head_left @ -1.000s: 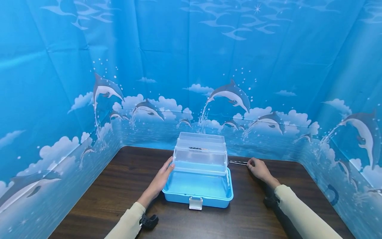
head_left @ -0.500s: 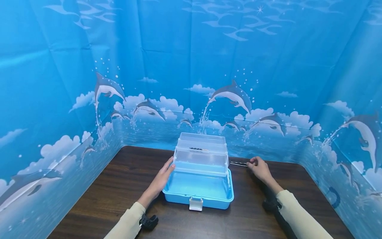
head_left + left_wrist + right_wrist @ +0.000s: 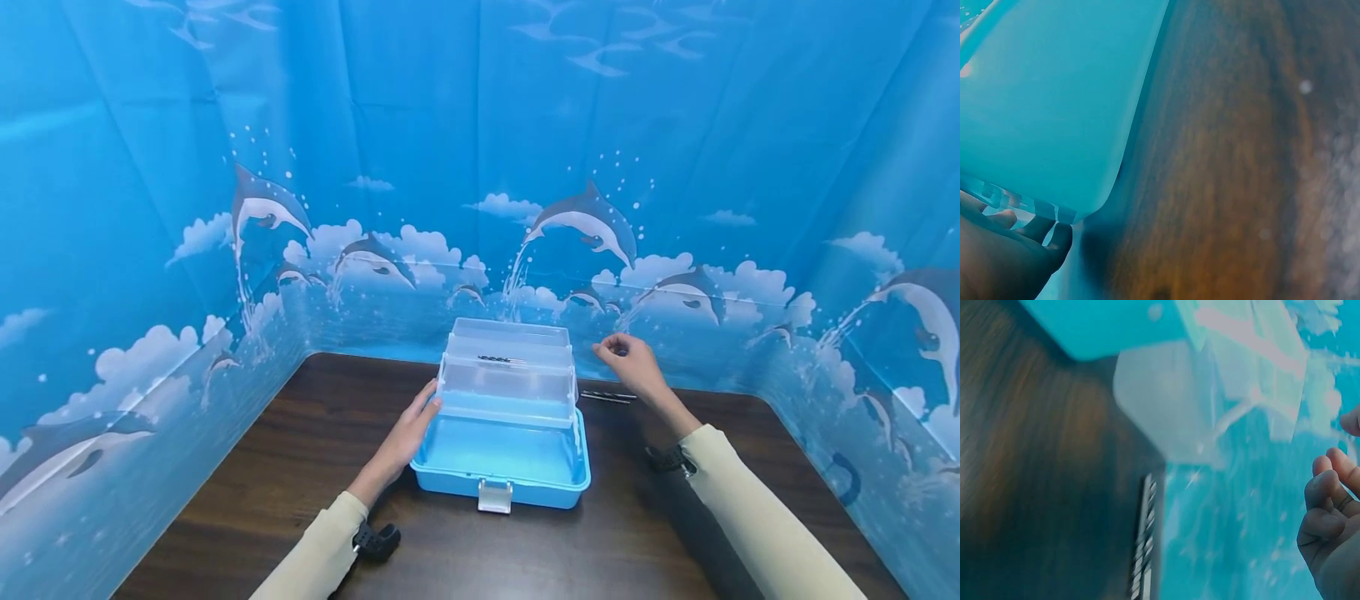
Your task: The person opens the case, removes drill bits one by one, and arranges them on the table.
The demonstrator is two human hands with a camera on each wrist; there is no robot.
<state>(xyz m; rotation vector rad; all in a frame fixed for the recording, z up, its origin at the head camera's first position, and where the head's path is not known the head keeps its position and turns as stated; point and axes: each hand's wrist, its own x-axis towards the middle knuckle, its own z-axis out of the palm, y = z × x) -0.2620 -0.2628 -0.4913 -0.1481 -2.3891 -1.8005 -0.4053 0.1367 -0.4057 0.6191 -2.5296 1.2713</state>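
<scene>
A light-blue toolbox stands open, its clear tiered trays raised at the back. Dark and silvery drill bits lie in an upper tray. My left hand rests against the box's left side, fingers by the tray edge. In the left wrist view, its fingers are beside the hinge parts. My right hand is raised right of the trays, thumb and forefinger close together; I cannot tell whether something thin is between them. Below it, spiral-fluted drill bits lie on the table near its back edge.
The dark wood table ends at a blue dolphin-print curtain that hangs on the left, back and right. A white latch hangs at the box's front. Black straps circle both wrists.
My right hand has risen from the drill bits on the table and shifted slightly left, toward the trays. Those bits stay on the table. My left hand keeps its place at the box.
</scene>
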